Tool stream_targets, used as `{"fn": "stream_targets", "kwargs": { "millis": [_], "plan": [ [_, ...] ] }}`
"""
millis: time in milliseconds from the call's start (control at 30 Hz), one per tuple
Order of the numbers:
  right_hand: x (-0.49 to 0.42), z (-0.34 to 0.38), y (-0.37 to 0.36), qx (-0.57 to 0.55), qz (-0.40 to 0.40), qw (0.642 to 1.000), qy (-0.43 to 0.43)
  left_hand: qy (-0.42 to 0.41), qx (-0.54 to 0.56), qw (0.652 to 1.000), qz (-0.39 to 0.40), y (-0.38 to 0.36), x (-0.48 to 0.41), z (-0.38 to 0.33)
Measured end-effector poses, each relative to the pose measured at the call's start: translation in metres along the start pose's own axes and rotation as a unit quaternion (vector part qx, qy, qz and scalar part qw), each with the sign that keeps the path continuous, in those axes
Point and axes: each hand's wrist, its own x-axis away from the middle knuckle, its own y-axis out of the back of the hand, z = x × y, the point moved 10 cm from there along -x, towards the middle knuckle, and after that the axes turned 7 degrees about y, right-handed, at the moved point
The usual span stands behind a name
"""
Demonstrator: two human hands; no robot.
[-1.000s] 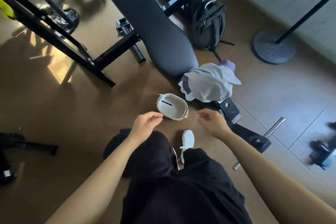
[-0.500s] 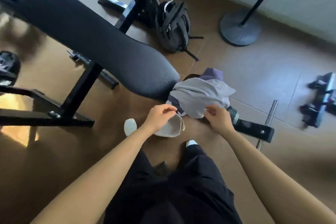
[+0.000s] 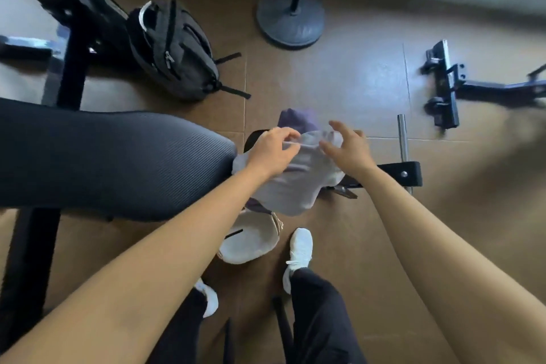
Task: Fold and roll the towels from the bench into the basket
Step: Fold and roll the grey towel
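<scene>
early stage: a crumpled pale grey cloth towel lies unfolded over a purple towel at the 3 o'clock end of the dark grey padded surface; the white oval fabric basket, on the floor at the heap's 6 o'clock, appears empty. the left hand pinches the grey towel's upper edge, while the right hand, fingers spread, grips nothing. folding, rolling and stowing all seem left to do.
</scene>
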Motion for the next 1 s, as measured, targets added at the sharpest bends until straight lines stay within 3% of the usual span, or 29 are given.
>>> {"fn": "stream_targets", "kwargs": {
  "millis": [133,367,633,867,1000],
  "plan": [
    [-0.021,-0.026,-0.008,0.046,0.060,0.996,0.044,-0.045,-0.042,0.997,0.037,-0.038,-0.032,-0.010],
    [-0.008,-0.014,0.030,0.136,-0.085,0.973,0.163,-0.132,-0.081,0.988,-0.030,-0.038,-0.035,-0.013],
    [0.084,-0.015,0.036,0.030,-0.141,0.949,0.282,-0.260,-0.071,0.962,-0.050,-0.026,0.043,-0.009],
    [0.203,-0.016,-0.001,-0.040,-0.129,0.914,0.382,-0.234,-0.130,0.959,-0.093,-0.035,0.171,0.066],
    [0.249,-0.011,-0.003,-0.037,-0.172,0.892,0.417,-0.184,-0.200,0.953,-0.136,-0.037,0.222,0.119]
  ]
}}
